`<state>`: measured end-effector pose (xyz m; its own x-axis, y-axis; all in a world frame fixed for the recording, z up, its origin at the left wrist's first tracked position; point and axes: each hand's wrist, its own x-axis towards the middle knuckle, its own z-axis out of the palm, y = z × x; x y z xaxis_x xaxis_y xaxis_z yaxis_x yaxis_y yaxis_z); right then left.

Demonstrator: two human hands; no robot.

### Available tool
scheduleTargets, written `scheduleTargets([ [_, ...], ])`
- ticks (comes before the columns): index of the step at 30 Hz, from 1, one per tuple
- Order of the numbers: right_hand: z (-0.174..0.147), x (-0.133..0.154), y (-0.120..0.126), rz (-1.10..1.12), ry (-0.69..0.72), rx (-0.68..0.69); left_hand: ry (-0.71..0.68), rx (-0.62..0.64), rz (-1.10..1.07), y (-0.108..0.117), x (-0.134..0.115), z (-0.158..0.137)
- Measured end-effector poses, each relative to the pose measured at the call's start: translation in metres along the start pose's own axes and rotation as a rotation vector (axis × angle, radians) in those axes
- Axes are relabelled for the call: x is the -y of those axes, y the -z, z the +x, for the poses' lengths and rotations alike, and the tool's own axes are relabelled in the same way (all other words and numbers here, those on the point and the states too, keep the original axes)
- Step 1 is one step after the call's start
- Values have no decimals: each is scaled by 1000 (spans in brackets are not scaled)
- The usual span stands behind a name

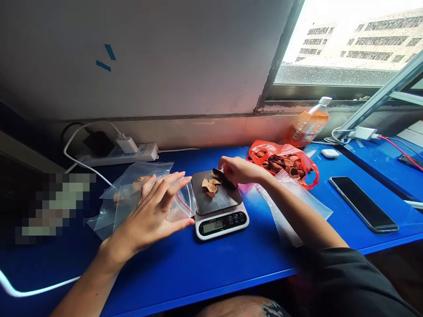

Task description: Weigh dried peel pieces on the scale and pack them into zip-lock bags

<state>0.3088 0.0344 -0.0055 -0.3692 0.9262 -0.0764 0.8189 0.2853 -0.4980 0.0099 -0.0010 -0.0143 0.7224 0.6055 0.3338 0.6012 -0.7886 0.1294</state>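
Observation:
A kitchen scale (220,226) sits on the blue table, its display reading what looks like 10.0. On its dark plate lies a curled, tan-brown piece of dried peel (210,186). At the plate's far right corner, my right hand (238,169) has its fingers closed on a darker piece of dried peel (218,175), partly hidden by the hand. Left of the scale, my left hand (158,207) is open, thumb and fingers spread around the mouth of a clear zip bag (181,200). More clear bags (128,193), some with brown pieces inside, lie behind that hand.
A red plastic bag (312,169) full of dried brown pieces stands right of the scale, by a clear bag (304,207). Farther right are a phone (363,204), a white case (329,153) and an orange drink bottle (309,123). A power strip (145,152) with cables lies back left.

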Motion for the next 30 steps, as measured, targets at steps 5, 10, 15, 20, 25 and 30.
scheduleTargets([
  [5,-1,0,5,37,32,-73,9,15,0,1,-1,-1],
  [10,-10,-6,19,232,77,-118,25,20,-1,1,-1,0],
  [15,-30,-27,15,333,-27,-40,1,-49,-6,-5,8,-1],
  [20,-42,-27,-7,363,-167,8,10,-50,-17,-7,10,-1],
  [25,-43,-20,-11,411,-178,-3,10,-65,-11,-7,9,-1],
  [30,-53,-23,-14,586,-223,24,-8,-42,-10,-7,10,0],
])
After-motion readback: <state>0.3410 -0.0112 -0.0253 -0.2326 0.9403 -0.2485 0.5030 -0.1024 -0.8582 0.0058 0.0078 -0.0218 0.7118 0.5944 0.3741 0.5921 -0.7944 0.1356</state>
